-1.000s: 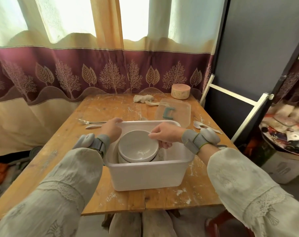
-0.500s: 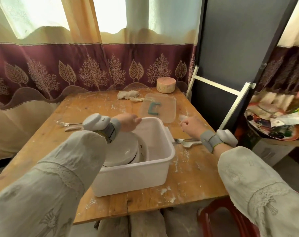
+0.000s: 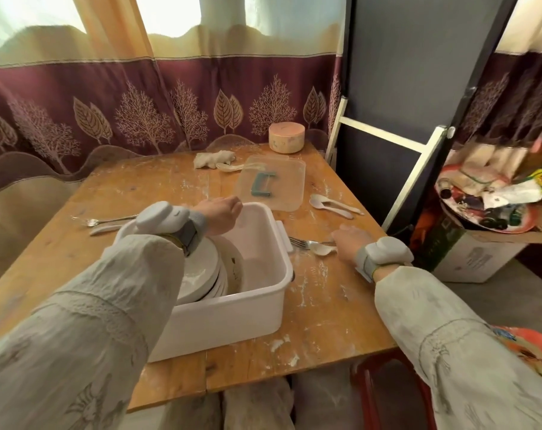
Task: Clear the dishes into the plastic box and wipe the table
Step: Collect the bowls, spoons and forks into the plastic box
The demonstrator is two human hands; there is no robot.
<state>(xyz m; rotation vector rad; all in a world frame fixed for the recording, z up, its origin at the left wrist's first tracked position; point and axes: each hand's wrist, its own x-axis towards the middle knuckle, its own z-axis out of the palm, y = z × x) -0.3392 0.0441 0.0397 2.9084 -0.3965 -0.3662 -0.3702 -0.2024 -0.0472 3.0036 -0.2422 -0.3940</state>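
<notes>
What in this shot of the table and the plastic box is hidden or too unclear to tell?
Head view only:
- Dishes in the plastic box: left sleeve covers most, so no count.
- Right hand at the fork and spoon: grip unclear, fingers hidden behind the hand.
- Left hand at the box's far rim: fingertips hidden.
- Table's near left corner: behind the sleeve.

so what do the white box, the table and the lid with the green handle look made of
White box: looks like smooth, matte plastic, thin rolled rim. Table: bare wood planks, visible grain and seams, smeared with white residue. Lid: clear, probably plastic, since the wood shows through.
</notes>
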